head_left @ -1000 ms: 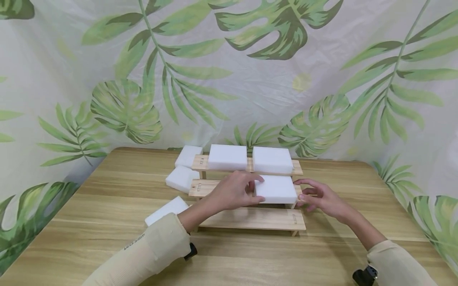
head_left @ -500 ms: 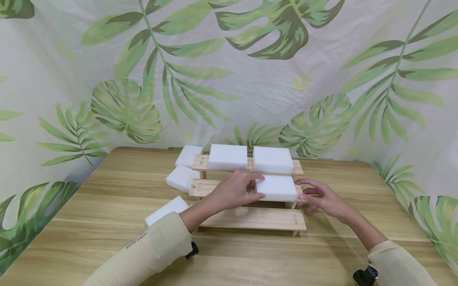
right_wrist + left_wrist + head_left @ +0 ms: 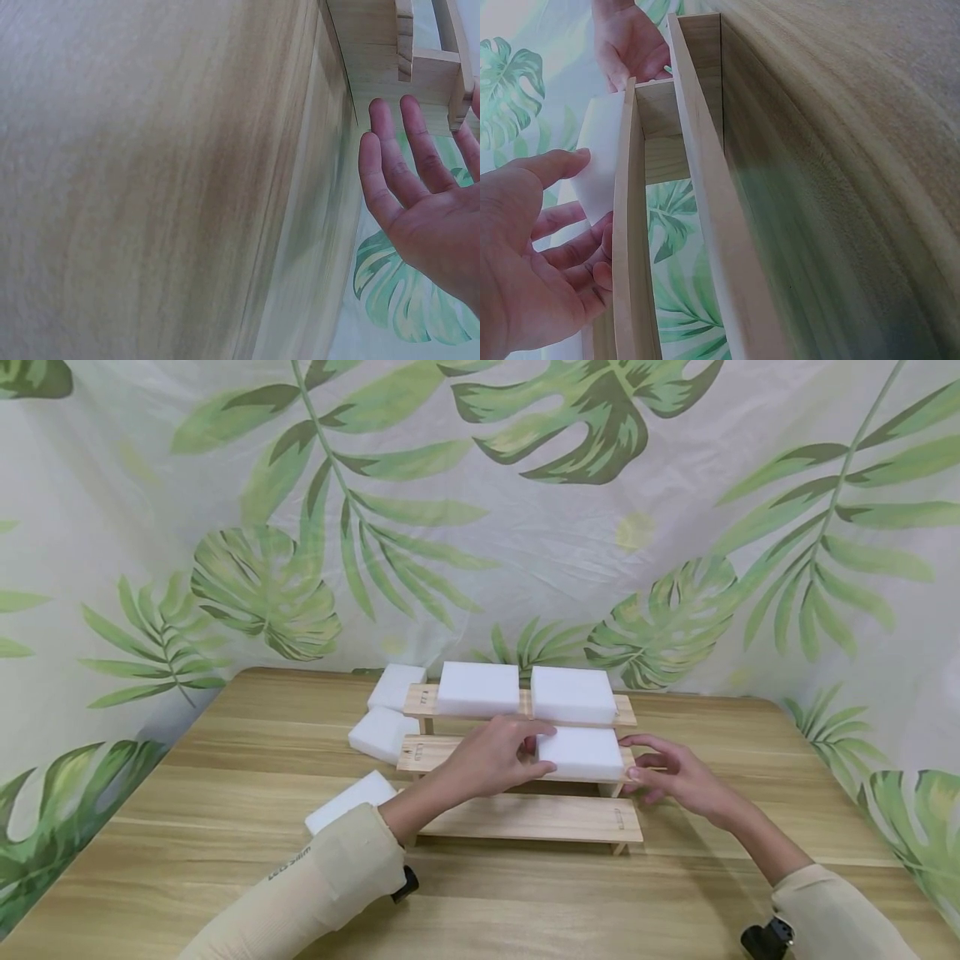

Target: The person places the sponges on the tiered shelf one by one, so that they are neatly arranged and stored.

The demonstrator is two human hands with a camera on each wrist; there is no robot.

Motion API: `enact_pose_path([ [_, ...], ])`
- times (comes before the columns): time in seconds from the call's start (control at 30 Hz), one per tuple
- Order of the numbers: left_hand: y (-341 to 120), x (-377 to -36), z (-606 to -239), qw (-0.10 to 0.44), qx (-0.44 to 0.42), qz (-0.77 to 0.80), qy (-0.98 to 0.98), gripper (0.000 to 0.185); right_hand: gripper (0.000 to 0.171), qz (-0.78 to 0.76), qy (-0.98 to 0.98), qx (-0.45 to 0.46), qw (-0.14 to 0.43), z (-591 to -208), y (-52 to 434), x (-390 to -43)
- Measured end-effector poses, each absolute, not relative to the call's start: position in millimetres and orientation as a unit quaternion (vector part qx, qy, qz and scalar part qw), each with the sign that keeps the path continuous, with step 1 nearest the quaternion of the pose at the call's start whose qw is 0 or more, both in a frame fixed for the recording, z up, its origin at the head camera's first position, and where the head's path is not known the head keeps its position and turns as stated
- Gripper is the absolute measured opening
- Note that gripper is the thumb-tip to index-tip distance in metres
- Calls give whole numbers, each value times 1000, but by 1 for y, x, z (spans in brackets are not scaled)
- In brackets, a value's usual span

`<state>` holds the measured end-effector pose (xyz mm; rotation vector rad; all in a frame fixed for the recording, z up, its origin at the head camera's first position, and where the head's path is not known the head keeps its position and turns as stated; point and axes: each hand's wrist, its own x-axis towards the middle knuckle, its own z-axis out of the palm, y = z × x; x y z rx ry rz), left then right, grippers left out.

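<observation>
A stepped wooden shelf stand (image 3: 525,820) with three tiers holds white foam blocks. My left hand (image 3: 487,760) grips the left end of a foam block (image 3: 581,753) on the right part of the middle tier. In the left wrist view, the left thumb rests on this block's front face (image 3: 600,157), with the other fingers curled by its near end. My right hand (image 3: 675,781) is at the right end of the middle tier, index finger and thumb right at the plank's end. In the right wrist view its other fingers extend loosely beside the wooden support (image 3: 435,71).
Two foam blocks, a left one (image 3: 478,687) and a right one (image 3: 572,695), sit on the top tier. Left of the stand, on the wooden table (image 3: 225,793), lie more blocks: a back one (image 3: 396,685), a middle one (image 3: 382,733) and a front one (image 3: 351,802). Leaf-patterned cloth (image 3: 525,527) hangs behind.
The held foam block has settled slightly back on the middle tier since a second ago. Both hands stay in nearly the same place.
</observation>
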<state>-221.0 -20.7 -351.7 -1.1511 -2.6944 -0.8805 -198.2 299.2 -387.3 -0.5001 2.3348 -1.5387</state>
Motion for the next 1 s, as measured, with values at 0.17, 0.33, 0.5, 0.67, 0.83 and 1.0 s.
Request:
enact_pose_path([
  [0.17, -21, -220, -351, 40, -375, -283, -882, 41, 54, -536, 813, -173, 152, -386, 299, -197],
  [0.33, -21, -221, -351, 39, -377, -286, -880, 41, 54, -537, 812, -173, 152, -387, 299, -198],
  [0.5, -22, -222, -353, 34, -379, -295, -876, 41, 55, -537, 811, -174, 150, -387, 299, -198],
  [0.67, -28, -223, -351, 15, -393, -321, -862, 44, 55, -537, 812, -171, 150, -386, 298, -198],
  [0.83, -39, -222, -351, 14, -415, -341, -843, 45, 55, -536, 813, -171, 147, -385, 298, -197],
  [1.0, -55, -218, -346, -4, -411, -367, -835, 45, 55, -534, 814, -173, 147, -386, 298, -197],
])
